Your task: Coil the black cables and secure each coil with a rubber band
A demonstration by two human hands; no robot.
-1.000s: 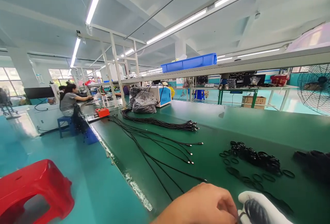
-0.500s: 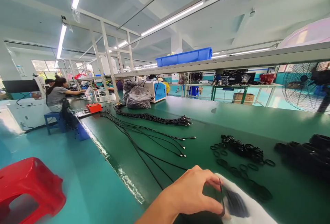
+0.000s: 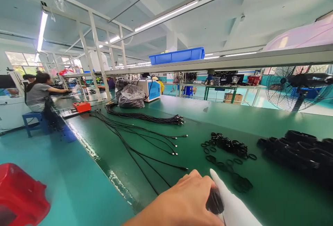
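My bare left hand (image 3: 189,198) is at the bottom middle, its fingers curled around a coiled black cable (image 3: 216,201), only part of which shows. Against the coil's other side presses my right hand (image 3: 232,201) in a white glove; its fingers are mostly hidden. To the left, several straight black cables (image 3: 145,156) with metal plugs lie spread on the green table (image 3: 166,181). Beyond my hands is a scatter of small black rings (image 3: 231,146). A heap of black cable coils (image 3: 293,151) sits at the right.
A bundle of black cables (image 3: 145,115) lies farther back, near a plastic-bagged item (image 3: 131,95) and a blue-white machine (image 3: 153,90). A shelf with a blue tray (image 3: 177,56) crosses above. A red stool (image 3: 20,194) stands left; a person (image 3: 39,90) sits farther off.
My left hand has closed in on the coil beside the glove; the black band stretched at its fingertips before no longer shows clearly. The view has swung slightly right.
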